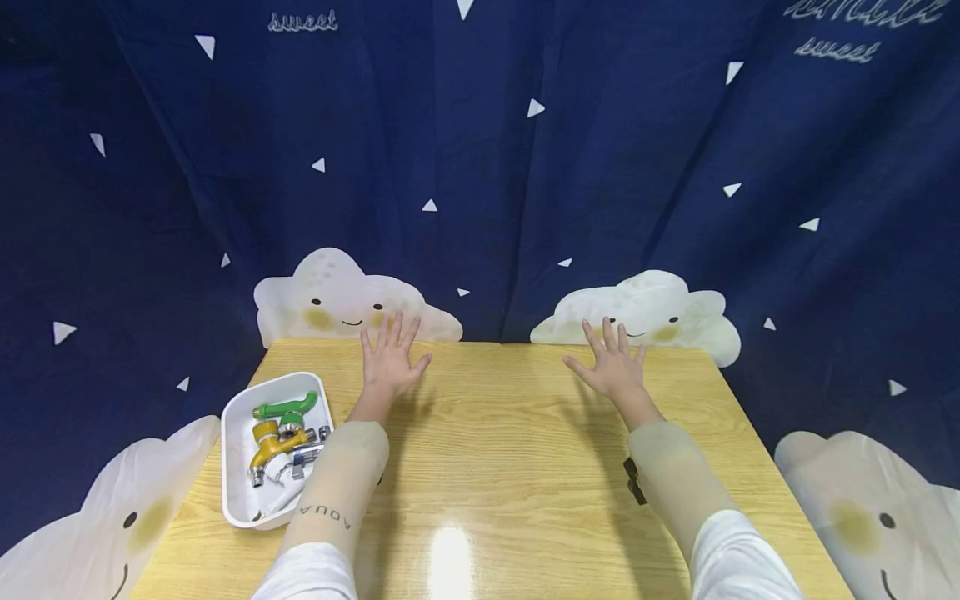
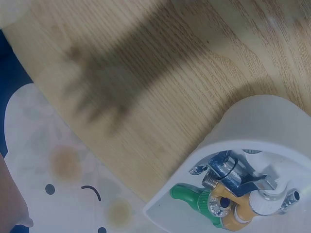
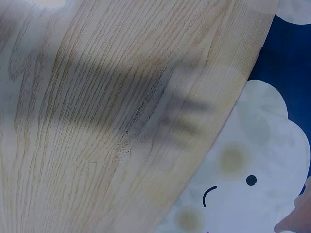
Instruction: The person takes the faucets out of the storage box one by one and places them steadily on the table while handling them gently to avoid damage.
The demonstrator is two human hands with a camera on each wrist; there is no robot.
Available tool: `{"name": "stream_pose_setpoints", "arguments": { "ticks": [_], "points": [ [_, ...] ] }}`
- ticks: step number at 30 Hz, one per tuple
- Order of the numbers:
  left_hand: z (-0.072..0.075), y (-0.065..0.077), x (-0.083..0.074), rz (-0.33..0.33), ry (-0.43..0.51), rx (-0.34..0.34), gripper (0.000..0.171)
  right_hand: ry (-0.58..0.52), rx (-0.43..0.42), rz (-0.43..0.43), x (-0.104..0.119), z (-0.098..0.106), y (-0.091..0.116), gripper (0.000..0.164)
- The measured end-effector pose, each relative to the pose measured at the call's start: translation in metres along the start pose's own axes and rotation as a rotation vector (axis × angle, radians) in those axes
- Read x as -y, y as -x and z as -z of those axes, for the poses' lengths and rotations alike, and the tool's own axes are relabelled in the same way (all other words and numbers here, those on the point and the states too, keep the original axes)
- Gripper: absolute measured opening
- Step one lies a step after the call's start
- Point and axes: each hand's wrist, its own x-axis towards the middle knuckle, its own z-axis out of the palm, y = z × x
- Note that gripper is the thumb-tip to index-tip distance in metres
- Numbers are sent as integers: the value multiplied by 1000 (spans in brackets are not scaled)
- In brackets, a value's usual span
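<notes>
Both hands are stretched forward over the far part of the wooden table, fingers spread and holding nothing. My left hand is over the table's far left, beyond the white tray. My right hand mirrors it on the right, casting a shadow on the wood. Nearest the left forearm stands the white plastic tray. Inside lie a green faucet, a yellow faucet and a chrome faucet with white parts, heaped together. Only a bit of each hand shows at the edge of its wrist view.
A dark blue curtain with white triangles and smiling clouds hangs behind the table and at both sides. A dark device sits at the right forearm. Light glares off the table near the front.
</notes>
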Motion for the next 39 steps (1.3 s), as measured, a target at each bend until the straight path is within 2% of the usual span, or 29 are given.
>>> {"name": "stream_pose_setpoints", "arguments": {
  "ticks": [13, 17, 22, 27, 30, 39],
  "points": [
    [-2, 2, 3, -2, 5, 7, 74, -7, -6, 4, 2, -3, 1, 80],
    [-3, 4, 6, -15, 34, -46, 73, -12, -22, 7, 5, -5, 1, 79],
    [-2, 10, 9, -33, 106, -157, 67, -63, -99, 25, 13, -8, 4, 71],
    [-2, 26, 15, -24, 164, -261, 56, -128, -217, 77, 27, -19, 6, 58],
    [-2, 40, 22, -8, 177, -323, 51, -201, -246, 90, 38, -26, 6, 52],
    [-5, 89, 53, 45, 232, -498, 40, -365, -203, 88, 73, -47, 15, 44]
  ]
}}
